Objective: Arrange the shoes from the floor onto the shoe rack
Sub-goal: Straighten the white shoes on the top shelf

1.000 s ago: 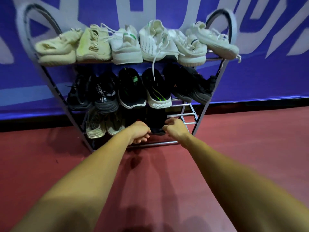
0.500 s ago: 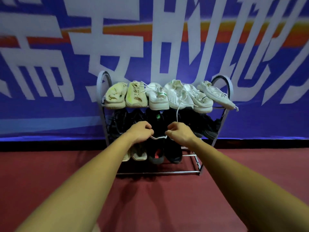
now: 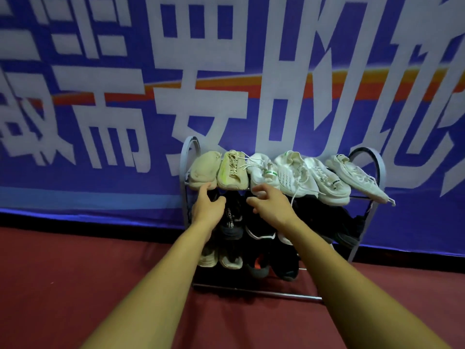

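Red floor [image 3: 75, 285] shows no loose shoes, shoe rack [image 3: 381, 170] looks loaded; my left hand [image 3: 208, 206] and right hand [image 3: 273, 206] hover spread, empty.

- A blue banner [image 3: 100, 59] covers the whole back wall, printed with large white characters.
- An orange-red stripe [image 3: 377, 81] runs across it.
- A black strip [image 3: 88, 224] lines its base.
- The floor [image 3: 75, 285] is dark red.

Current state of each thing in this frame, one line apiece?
shoe rack: upright, all three shelves holding shoes.
beige shoe: on top shelf, leftmost.
rightmost white shoe: overhanging the rack's end.
left hand: open, fingertips at beige shoe.
right hand: open, fingers spread, holding nothing.
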